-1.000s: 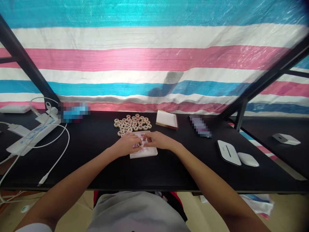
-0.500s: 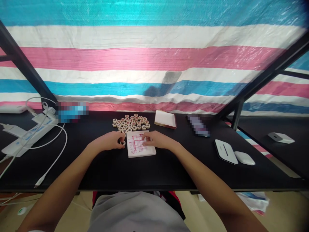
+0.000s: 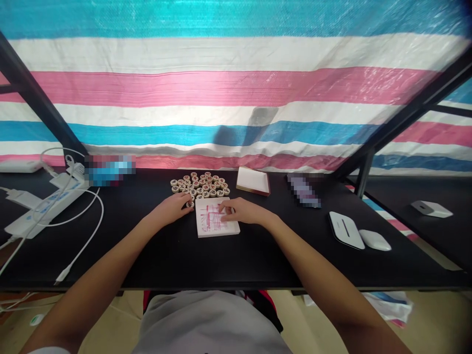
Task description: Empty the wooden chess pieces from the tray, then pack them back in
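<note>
Black desk (image 3: 165, 260) | left fingers (image 3: 183, 197) narrowed around round piece (image 3: 190, 205), beside white slab (image 3: 210, 229) | right fingers (image 3: 228, 202) parted over slab

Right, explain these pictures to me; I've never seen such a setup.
No machine here: a person is working barehanded. One camera, worn on the person's head, takes every picture, looking forward and down. The black table bears a cluster of xiangqi pieces, an open shallow box with a white inside, and a white power strip at the left. The left hand has its fingers about one xiangqi piece; whether it grips it is unclear. The right hand seems to touch a white slab with red scribbled lines, holding nothing visible.
</note>
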Motion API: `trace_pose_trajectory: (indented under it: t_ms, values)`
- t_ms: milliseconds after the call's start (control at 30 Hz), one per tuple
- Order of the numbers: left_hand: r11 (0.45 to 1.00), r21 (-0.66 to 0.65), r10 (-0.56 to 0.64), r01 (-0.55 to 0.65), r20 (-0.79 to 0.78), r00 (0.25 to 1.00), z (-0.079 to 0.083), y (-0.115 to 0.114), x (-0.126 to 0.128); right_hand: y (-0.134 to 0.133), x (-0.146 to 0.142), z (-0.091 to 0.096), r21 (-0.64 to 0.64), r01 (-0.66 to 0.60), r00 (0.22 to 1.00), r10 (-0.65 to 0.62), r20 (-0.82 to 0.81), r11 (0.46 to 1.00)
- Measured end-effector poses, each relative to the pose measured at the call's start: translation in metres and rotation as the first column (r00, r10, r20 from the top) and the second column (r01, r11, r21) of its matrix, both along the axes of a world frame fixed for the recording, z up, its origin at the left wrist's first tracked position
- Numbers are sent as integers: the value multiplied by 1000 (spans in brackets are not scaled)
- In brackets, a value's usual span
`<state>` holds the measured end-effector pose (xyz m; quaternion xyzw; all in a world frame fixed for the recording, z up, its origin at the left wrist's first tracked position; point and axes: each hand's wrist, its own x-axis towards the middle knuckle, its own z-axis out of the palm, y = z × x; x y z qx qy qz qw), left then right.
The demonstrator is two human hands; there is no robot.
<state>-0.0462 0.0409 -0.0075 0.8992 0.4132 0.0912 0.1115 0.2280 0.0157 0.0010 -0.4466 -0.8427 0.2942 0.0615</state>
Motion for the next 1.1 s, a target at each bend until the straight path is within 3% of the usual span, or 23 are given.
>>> trace_pose_trajectory:
  t_ms: [333,500,667,767,833,967,1100]
  values:
    - [996,56,73,-75,42,997,-7,9,1,1,-3,-6,64,5,1000,-4,-20,998]
    - [996,63,52,-55,55,997,-6,10,3,0,-4,-5,106,34,994,-22,-111,994]
    - [993,32,117,-116,-28,993,13,3,-3,5,4,-5,258,162,975,-114,-191,953]
    - [975,-37,214,-220,-124,969,27,3,-16,12,12,-10,349,244,967,-200,-158,905]
    - [963,-83,241,-257,-159,957,30,6,-25,16,17,-16,358,250,968,-230,-97,900]
    - [975,-128,163,-182,-146,976,22,10,-24,21,19,-24,361,185,982,-183,-39,914]
    - [989,-71,125,-132,-93,988,8,13,-12,23,15,-31,416,108,993,-78,-90,903]
